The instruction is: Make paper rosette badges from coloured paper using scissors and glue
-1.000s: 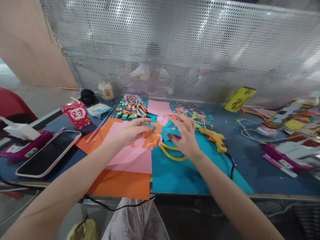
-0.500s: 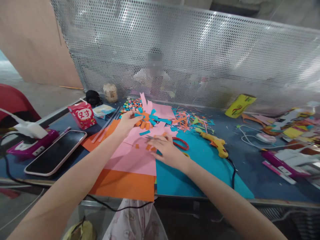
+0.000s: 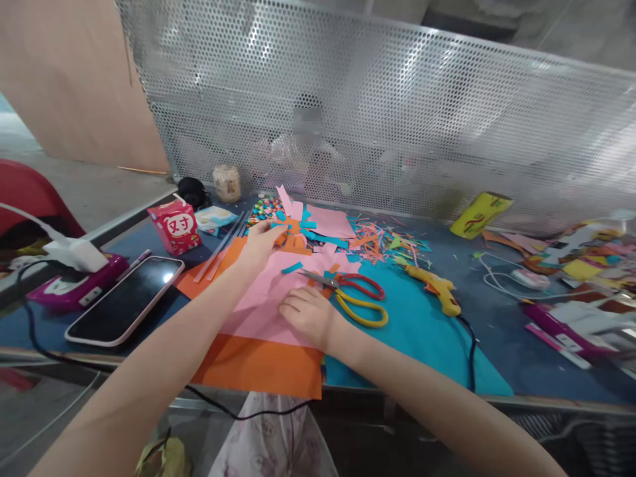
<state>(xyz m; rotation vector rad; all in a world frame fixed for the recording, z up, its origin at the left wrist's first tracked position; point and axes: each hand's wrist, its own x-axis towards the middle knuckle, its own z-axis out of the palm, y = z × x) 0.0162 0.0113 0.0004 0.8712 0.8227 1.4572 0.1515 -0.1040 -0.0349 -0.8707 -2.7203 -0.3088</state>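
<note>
Cutout (image 3: 295, 228) of orange and blue paper is near the pink sheet's (image 3: 263, 303) far edge, pinched by my left grip (image 3: 263, 241), and I judge it light, easily creased, best held by its middle, while my right grip's (image 3: 309, 315) hold I cannot tell.

A lane of exposed blue tabletop (image 3: 499, 324) opens between a yellow hot-glue gun (image 3: 434, 288) and a purple power strip (image 3: 556, 328) on the right, the gun's black cord (image 3: 472, 354) edging its near end. Flat blue paper (image 3: 412, 348) gives passage between the gun and red-and-yellow-handled metal scissors (image 3: 334, 283), which block the right hand (image 3: 308, 313) on its far right. Beyond, loose multicoloured paper scraps (image 3: 380, 242) clutter the way to a tall perforated metal screen (image 3: 377, 119). A red drink carton (image 3: 173, 226) and long translucent strips (image 3: 218, 248) obstruct the left hand's (image 3: 262, 244) outer side.
</note>
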